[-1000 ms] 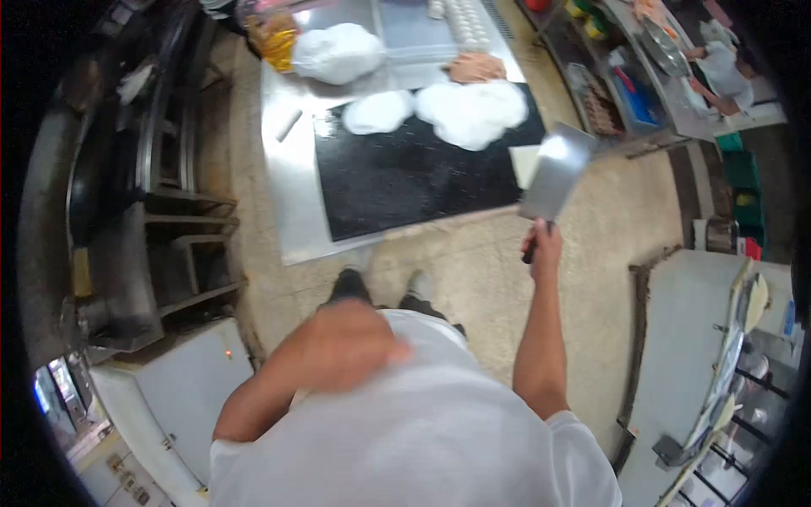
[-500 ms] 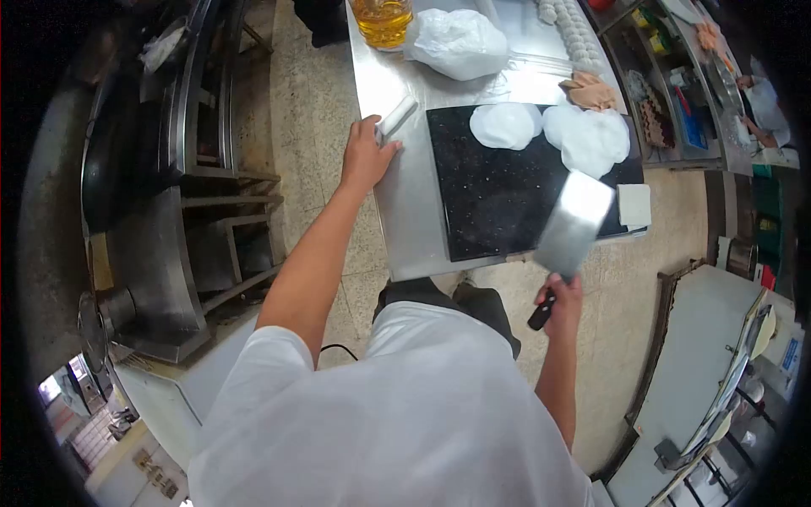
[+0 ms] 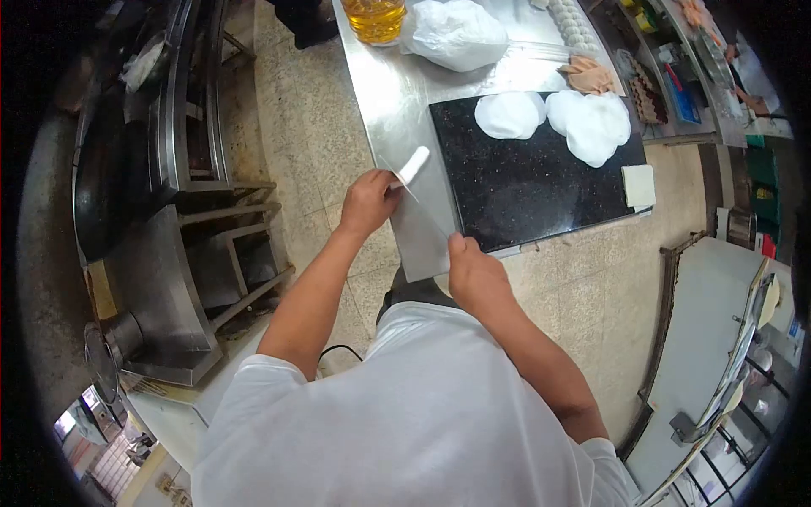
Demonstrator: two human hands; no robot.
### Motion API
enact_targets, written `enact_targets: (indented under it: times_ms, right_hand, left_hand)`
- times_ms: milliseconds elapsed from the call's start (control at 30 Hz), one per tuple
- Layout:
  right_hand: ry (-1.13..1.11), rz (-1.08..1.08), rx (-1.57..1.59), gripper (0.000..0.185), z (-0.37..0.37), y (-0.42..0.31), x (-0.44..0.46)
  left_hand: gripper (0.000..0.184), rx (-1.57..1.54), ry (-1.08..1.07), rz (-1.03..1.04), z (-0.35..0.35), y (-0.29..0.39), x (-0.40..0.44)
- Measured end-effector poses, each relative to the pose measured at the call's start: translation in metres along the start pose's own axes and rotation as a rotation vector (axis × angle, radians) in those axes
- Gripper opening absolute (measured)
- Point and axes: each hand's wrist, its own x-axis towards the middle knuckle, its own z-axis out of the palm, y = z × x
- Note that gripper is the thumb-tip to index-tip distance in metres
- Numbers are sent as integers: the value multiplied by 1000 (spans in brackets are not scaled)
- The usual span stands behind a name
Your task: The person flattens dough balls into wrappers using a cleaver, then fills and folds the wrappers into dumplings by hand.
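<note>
My left hand (image 3: 370,203) is closed on the near end of a short white dough roll (image 3: 414,164) at the left edge of the steel table. My right hand (image 3: 475,272) grips a cleaver, its handle hidden in the fist. The cleaver's blade (image 3: 428,215) shows nearly edge-on as a thin line and crosses the dough roll close to my left fingers. Whether the blade has cut through cannot be seen. To the right lies a black speckled board (image 3: 532,190) with several thin white rounds (image 3: 589,127) along its far side.
Beyond the board are a tan cloth (image 3: 589,74), a white plastic bag (image 3: 454,35), a container of yellow oil (image 3: 374,20) and rows of white balls (image 3: 573,25). A white square pad (image 3: 639,186) sits on the board's right corner. Steel racks (image 3: 173,127) stand left; another person (image 3: 754,80) is far right.
My right hand has swung left with the cleaver, from the board's front right to the dough roll. The blade has turned from broadside to edge-on. My left hand has shifted slightly nearer.
</note>
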Motion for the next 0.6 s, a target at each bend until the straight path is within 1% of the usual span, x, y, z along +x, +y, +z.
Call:
enact_targets:
  times_ms: [67,133,200,267,300,333,367,433,500,533,567,600]
  right_hand:
    - [-8,-8,13,17,32,13,4]
    - [-14,64,36,19,27,14,0]
    - [-46,20,117,18,18,25,0]
    - [6,38,178,20,21,45,-17]
    - [18,41,341,21,14,54,-32]
    - [30,34,500,21,9,64,-47]
    - [40,31,502,21,9,76,-61]
    - [62,279,720,27,16,104,-95]
    - [291,341,816,31,30,138,-128]
    - [320,406,833,32,21,150,-144]
    - [344,475,852,32,6,161,-160]
    - [454,437,885,33,-4,173,-175]
  left_hand:
    - [21,22,-69,-34,1,-7,-5]
    - [19,-62,-7,-93,-7,2,4]
    - [22,-193,120,-12,0,-21,6]
    - [26,-126,-9,-181,-17,-12,11]
    - [26,-127,-24,-171,-27,11,14]
    - [29,25,-119,-215,-42,38,21]
    - [33,179,-203,-256,-45,58,27]
    - [40,426,-367,140,-8,66,26]
    - [34,342,-638,215,22,115,32]
    - [35,402,-533,440,46,129,31]
    - [44,456,-427,662,70,137,28]
    - [44,464,-438,663,87,146,29]
